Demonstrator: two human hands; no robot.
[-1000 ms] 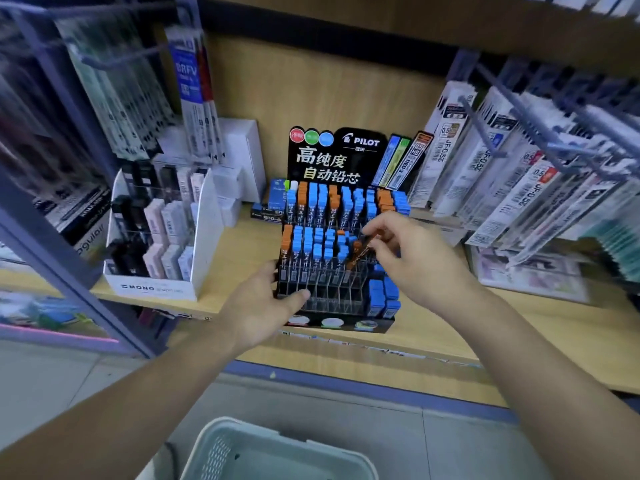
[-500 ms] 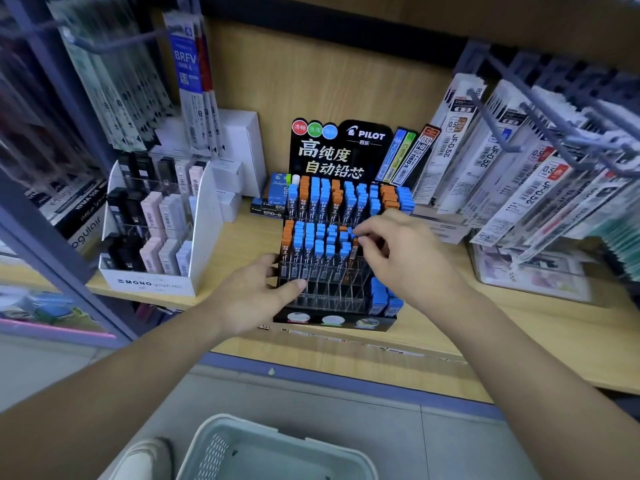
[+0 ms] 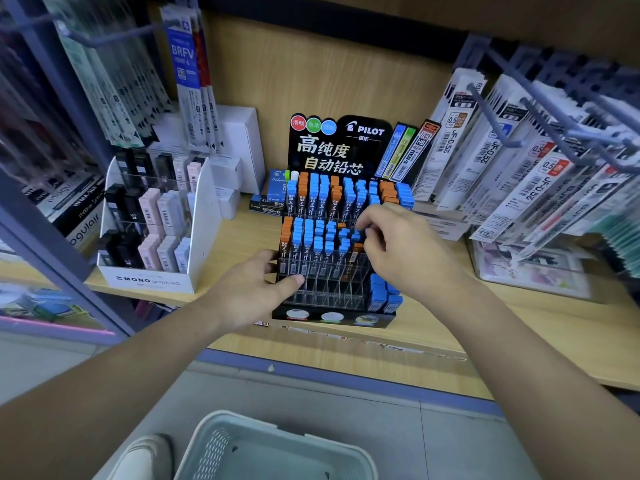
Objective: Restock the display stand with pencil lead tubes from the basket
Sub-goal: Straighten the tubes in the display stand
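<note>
One more orange-capped lead tube (image 3: 358, 248) had been slotted at 3 o'clock in the black tiered display stand (image 3: 329, 293), gripped by the left hand (image 3: 249, 292); the hold of the right hand (image 3: 405, 251) was indiscernible.

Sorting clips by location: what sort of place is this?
Likely a stationery shop: a black tiered Pilot display stand of blue- and orange-capped lead tubes on a wooden shelf, and packaged pen refills hanging on metal hooks.
</note>
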